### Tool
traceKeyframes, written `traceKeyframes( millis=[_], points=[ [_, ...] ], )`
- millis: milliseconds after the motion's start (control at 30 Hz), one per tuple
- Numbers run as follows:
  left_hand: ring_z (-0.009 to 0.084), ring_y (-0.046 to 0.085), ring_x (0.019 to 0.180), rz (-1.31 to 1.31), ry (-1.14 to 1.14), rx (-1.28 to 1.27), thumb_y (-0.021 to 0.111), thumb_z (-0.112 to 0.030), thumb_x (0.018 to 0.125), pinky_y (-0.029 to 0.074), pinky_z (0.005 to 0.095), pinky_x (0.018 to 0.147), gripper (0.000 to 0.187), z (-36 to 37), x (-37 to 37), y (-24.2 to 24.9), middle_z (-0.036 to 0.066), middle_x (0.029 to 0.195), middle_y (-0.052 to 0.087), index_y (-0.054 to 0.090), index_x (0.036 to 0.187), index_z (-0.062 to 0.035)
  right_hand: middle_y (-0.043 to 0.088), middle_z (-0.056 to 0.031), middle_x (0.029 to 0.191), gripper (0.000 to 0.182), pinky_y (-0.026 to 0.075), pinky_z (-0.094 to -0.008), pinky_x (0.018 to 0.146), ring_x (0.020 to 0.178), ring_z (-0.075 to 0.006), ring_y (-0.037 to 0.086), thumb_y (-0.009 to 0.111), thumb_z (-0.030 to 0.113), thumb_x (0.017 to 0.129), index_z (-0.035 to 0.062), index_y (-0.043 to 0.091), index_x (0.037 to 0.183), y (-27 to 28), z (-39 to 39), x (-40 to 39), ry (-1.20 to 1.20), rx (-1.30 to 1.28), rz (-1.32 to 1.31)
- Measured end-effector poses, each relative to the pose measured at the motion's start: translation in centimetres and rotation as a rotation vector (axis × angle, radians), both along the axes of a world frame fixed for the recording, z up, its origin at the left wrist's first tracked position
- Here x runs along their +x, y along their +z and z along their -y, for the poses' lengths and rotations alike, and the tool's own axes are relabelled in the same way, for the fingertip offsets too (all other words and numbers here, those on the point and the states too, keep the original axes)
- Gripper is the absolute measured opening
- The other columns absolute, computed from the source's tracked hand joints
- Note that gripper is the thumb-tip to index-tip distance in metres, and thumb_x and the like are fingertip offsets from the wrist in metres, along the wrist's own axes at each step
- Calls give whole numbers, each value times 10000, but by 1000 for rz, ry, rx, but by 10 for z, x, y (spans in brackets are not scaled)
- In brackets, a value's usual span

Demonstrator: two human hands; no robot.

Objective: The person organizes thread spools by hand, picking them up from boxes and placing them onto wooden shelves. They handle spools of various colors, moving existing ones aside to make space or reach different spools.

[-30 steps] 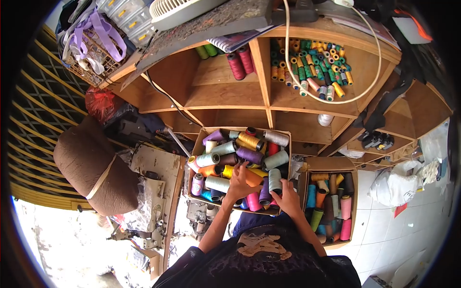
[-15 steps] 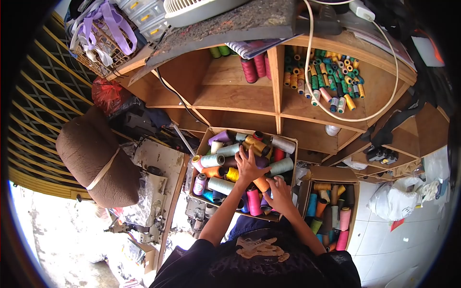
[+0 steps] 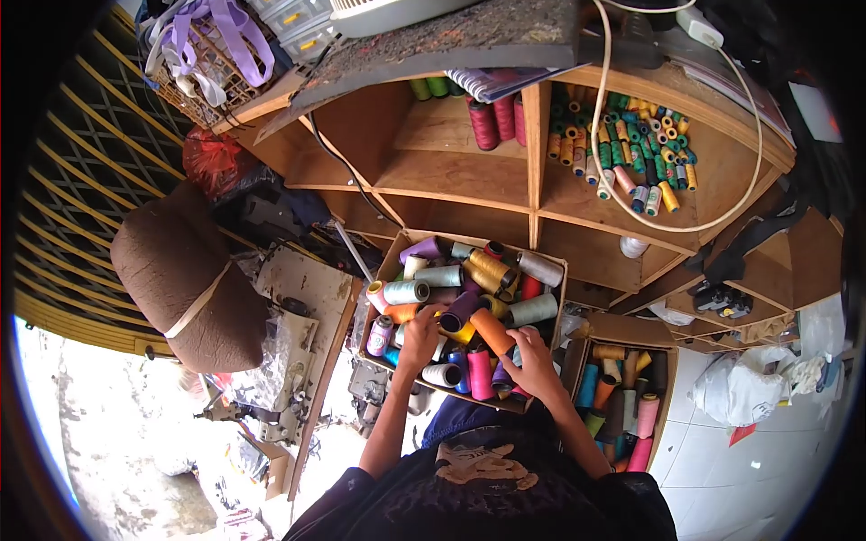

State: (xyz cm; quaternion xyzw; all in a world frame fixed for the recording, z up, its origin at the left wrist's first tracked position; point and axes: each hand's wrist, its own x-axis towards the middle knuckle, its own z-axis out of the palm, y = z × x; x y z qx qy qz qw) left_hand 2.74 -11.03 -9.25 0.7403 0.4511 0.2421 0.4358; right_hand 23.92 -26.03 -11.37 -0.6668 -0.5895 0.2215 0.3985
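Note:
A cardboard box (image 3: 374, 270) full of large thread spools stands in front of me. My left hand (image 3: 420, 343) is over its left side, fingers closed at the near end of a dark purple thread spool (image 3: 461, 310); the exact grip is partly hidden. Over the right side, my right hand (image 3: 534, 362) has its thumb and fingers around the lower end of an orange thread spool (image 3: 492, 332), which lies tilted. Around them are a pink spool (image 3: 480, 375), a pale green spool (image 3: 532, 310) and a golden spool (image 3: 490, 269).
A second box (image 3: 669, 361) of spools stands to the right. Behind is a wooden shelf (image 3: 451, 167) with small spools (image 3: 645, 144) and a hanging white cable (image 3: 756, 135). On the left are a brown bundle (image 3: 185, 279) and a sewing machine (image 3: 289, 316).
My left hand has drawn back left from the box's middle, the dark purple spool now beside its fingers. The orange spool has shifted and tilted, with my right hand at its lower end.

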Motion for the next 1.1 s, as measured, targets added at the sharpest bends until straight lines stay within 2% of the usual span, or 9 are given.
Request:
traceKeyframes(
  millis=[267, 433, 567, 667, 700, 800, 833, 967, 1100],
  points=[
    [285, 620, 1097, -1, 28, 17, 498, 38, 808, 534, 353, 860, 396, 38, -18, 20, 172, 1215, 589, 558, 1197, 0, 517, -179, 1176, 482, 435, -497, 867, 1117, -368, 509, 710, 237, 786, 50, 522, 1187, 2, -19, -35, 121, 70, 51],
    [346, 601, 1082, 2, 27, 58, 592, -16, 805, 515, 394, 880, 365, 28, -25, 13, 197, 1185, 593, 566, 1169, -27, 508, -162, 1213, 516, 375, -494, 931, 1156, -341, 490, 703, 268, 789, 72, 503, 1222, 2, -18, -50, 181, -24, 100],
    [377, 568, 1091, -2, 26, 171, 625, -22, 781, 472, 429, 922, 382, -2, -30, 10, 200, 1186, 565, 563, 1157, -39, 496, -159, 1256, 518, 357, -502, 954, 1172, -340, 475, 696, 295, 790, 71, 523, 1224, -3, -21, -50, 112, -47, 159],
    [375, 541, 1133, -115, 181, 472, 664, -62, 771, 440, 420, 967, 394, -23, -27, 11, 221, 1207, 549, 570, 1153, -28, 475, -155, 1292, 522, 349, -506, 967, 1199, -344, 443, 691, 309, 790, 68, 540, 1228, -7, -19, -52, 106, -74, 217],
    [434, 439, 1220, -82, 185, 394, 709, -116, 741, 371, 476, 1025, 505, -35, -32, -3, 248, 1286, 470, 537, 1214, -66, 467, -154, 1304, 524, 346, -507, 971, 1208, -345, 432, 690, 312, 789, 67, 545, 1229, -9, -20, -51, 111, -75, 246],
    [458, 372, 1263, -272, 166, 453, 753, -176, 707, 353, 519, 1029, 645, -56, -36, -11, 258, 1363, 381, 478, 1288, -118, 443, -148, 1329, 539, 335, -504, 986, 1220, -355, 408, 689, 319, 784, 67, 550, 1239, -10, -18, -53, 114, -146, 286],
    [486, 295, 1317, -336, 137, 426, 792, -260, 671, 317, 585, 1034, 800, -67, -41, -31, 277, 1424, 300, 408, 1368, -176, 437, -146, 1335, 541, 330, -503, 994, 1220, -357, 407, 690, 320, 783, 66, 549, 1239, -9, -19, -54, 118, -179, 281],
    [498, 205, 1375, -476, 61, 221, 812, -361, 646, 262, 662, 1030, 918, -84, -45, -44, 283, 1473, 251, 354, 1430, -227, 406, -147, 1367, 545, 305, -496, 1027, 1234, -362, 394, 685, 334, 784, 64, 548, 1237, -2, -19, -60, 114, -284, 277],
    [508, 238, 1334, -476, 22, 249, 807, -368, 646, 275, 628, 1036, 844, -89, -46, -52, 248, 1421, 340, 421, 1376, -197, 365, -169, 1405, 536, 280, -494, 1055, 1266, -366, 367, 674, 349, 787, 64, 551, 1224, -6, -17, -69, 77, -317, 310]
  ],
)
